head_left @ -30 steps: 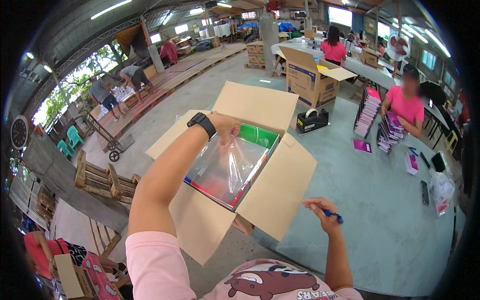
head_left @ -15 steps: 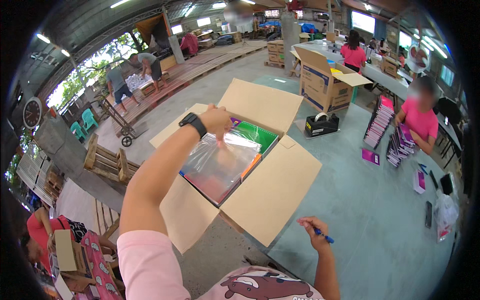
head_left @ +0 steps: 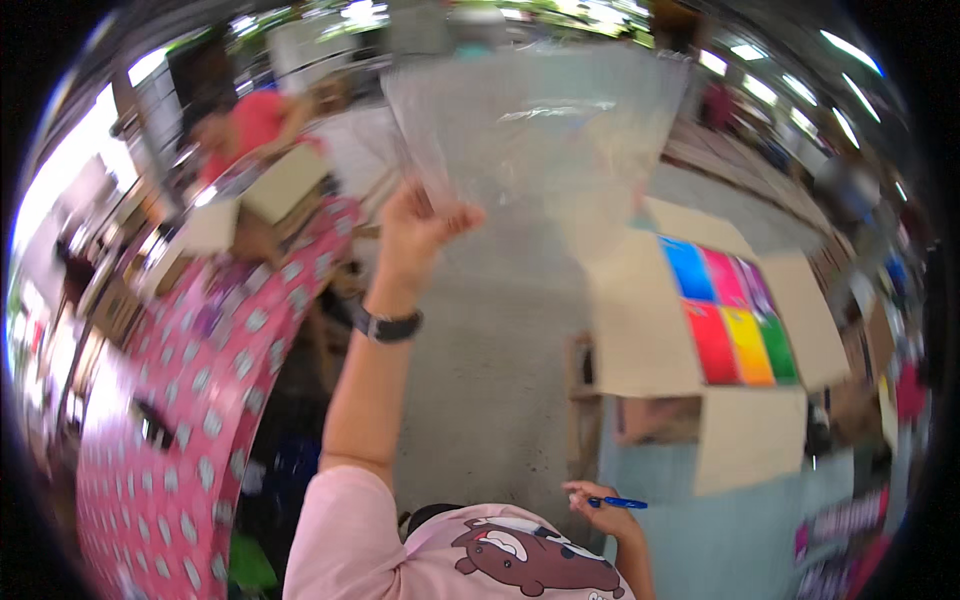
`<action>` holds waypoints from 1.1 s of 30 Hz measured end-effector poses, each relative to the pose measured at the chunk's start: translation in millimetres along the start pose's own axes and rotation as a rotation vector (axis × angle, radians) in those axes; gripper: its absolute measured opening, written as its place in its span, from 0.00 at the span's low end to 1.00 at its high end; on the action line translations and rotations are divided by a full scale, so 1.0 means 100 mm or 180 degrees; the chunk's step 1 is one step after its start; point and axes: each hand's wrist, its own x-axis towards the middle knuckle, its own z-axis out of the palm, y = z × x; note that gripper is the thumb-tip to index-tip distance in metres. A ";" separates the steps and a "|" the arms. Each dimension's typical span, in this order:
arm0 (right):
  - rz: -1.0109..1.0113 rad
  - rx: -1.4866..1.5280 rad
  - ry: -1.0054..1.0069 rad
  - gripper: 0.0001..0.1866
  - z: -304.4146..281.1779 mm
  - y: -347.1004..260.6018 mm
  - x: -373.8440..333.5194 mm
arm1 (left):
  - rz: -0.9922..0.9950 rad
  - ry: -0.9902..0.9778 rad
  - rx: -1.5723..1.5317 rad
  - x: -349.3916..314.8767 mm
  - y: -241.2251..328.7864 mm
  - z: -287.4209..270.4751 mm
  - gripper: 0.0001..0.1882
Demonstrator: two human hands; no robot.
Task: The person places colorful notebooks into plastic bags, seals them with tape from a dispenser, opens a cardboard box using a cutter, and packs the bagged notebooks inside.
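Clear plastic sheet (head_left: 535, 125): raised ahead of the person, over the floor. The left grip (head_left: 425, 225) is closed on its lower left part; the sheet spreads upward and rightward from that grip. Edges blurred. A black wristwatch (head_left: 388, 326) is worn on the left arm.

The right grip (head_left: 603, 515) sits lower, well apart from the sheet, and is closed on a blue pen (head_left: 624, 503).

To the right, 1 open carton (head_left: 640, 325) shows 6 coloured covers (head_left: 747, 345); nearer is a grey-green counter (head_left: 690, 500). To the left, 1 counter (head_left: 190, 400) bears pink patterned covering; beyond, a co-worker (head_left: 262, 125) leans over another open carton (head_left: 285, 185).
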 end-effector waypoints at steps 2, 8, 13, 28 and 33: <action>-0.0700 -0.0040 0.0390 0.18 0.35 -0.19 0.35 | -0.0271 0.0556 -0.0558 -0.62 -0.11 -0.81 0.19; -0.0819 0.1499 -0.1380 0.41 1.73 -1.72 1.74 | -0.0888 0.1703 -0.0974 -2.71 0.46 -2.61 0.25; -0.0128 0.1518 -0.2865 0.35 3.49 -1.97 2.32 | -0.1082 0.2659 -0.1060 -3.72 0.99 -3.29 0.30; -0.0961 -0.0559 -0.3655 0.15 6.75 -2.83 2.48 | -0.0495 0.4919 -0.0160 -5.32 2.04 -4.57 0.14; -0.2086 -0.0625 -0.2179 0.18 8.00 -3.15 3.71 | -0.0524 0.5694 0.0646 -5.60 2.28 -5.05 0.21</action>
